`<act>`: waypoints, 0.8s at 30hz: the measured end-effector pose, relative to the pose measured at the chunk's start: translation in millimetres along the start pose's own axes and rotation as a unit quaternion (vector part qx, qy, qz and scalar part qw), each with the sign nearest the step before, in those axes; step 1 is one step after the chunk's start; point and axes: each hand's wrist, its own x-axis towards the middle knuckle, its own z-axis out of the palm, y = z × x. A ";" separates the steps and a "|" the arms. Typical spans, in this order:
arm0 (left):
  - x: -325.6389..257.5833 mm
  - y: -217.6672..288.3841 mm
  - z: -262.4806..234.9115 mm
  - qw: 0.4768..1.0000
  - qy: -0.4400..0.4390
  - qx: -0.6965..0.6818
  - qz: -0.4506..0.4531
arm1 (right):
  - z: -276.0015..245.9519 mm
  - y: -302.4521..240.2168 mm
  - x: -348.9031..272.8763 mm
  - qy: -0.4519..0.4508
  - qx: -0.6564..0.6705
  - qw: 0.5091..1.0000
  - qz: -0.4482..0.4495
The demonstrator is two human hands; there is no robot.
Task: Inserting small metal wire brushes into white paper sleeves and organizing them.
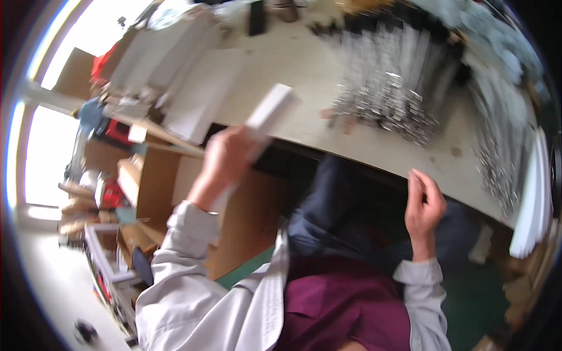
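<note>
My left hand (229,157) is closed round a long, narrow white box (271,110), held slanted over the table's front edge. Its upper end points away from me; motion blurs it. My right hand (425,206) is raised off the front edge of the table, its fingers curled and fingertips close together, with nothing visible in them. Beyond it on the table (304,117) lies a heap of thin items in clear sleeves (389,82), with shiny metallic near ends and dark far ends. Their kind is too blurred to tell.
An open cardboard box (249,219) stands below my left hand. White flat cartons or sheets (202,88) are piled at the far left. More clear-sleeved items (497,146) lie at the right, beside a stack of white strips (531,202). A black object (257,17) lies at the back.
</note>
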 end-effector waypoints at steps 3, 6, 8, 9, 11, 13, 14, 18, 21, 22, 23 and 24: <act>54.8 -70.0 12.7 0.994 0.043 0.091 -0.052 | -4.7 15.5 5.3 0.024 0.004 0.999 0.025; 93.3 -142.4 28.4 0.978 0.129 0.158 -0.047 | -22.0 22.8 11.2 0.062 -0.021 0.998 -0.017; 121.5 -158.5 39.2 0.966 0.053 0.236 -0.089 | -50.2 39.2 12.8 0.093 -0.062 0.994 -0.008; 120.3 -217.5 49.3 0.949 0.130 0.287 -0.010 | -64.9 45.2 17.5 0.109 -0.094 0.989 -0.018; 133.8 -241.6 68.1 0.941 0.169 0.290 0.034 | -108.3 69.0 20.5 0.130 -0.213 0.968 -0.003; 147.3 -195.0 53.3 0.960 0.141 0.242 -0.001 | -169.4 100.4 14.5 0.161 -0.349 0.923 -0.006; 142.2 -196.0 49.3 0.959 0.151 0.241 -0.016 | -191.3 110.4 15.5 0.172 -0.388 0.905 0.003; 120.8 -153.7 49.0 0.958 0.223 0.172 0.061 | -271.9 140.5 14.5 0.084 -0.569 0.806 0.139; 89.8 -65.1 44.6 0.977 0.191 0.005 0.092 | -304.0 162.6 7.0 0.061 -0.635 0.751 0.170; 78.2 -24.9 41.3 0.979 0.173 -0.029 0.105 | -311.0 170.7 3.4 0.046 -0.657 0.733 0.169; 67.6 4.1 39.3 0.979 0.154 -0.061 0.117 | -314.7 176.3 2.1 0.029 -0.676 0.717 0.169; 61.1 20.0 47.2 0.976 0.146 -0.083 0.140 | -317.0 178.3 3.2 0.029 -0.676 0.717 0.171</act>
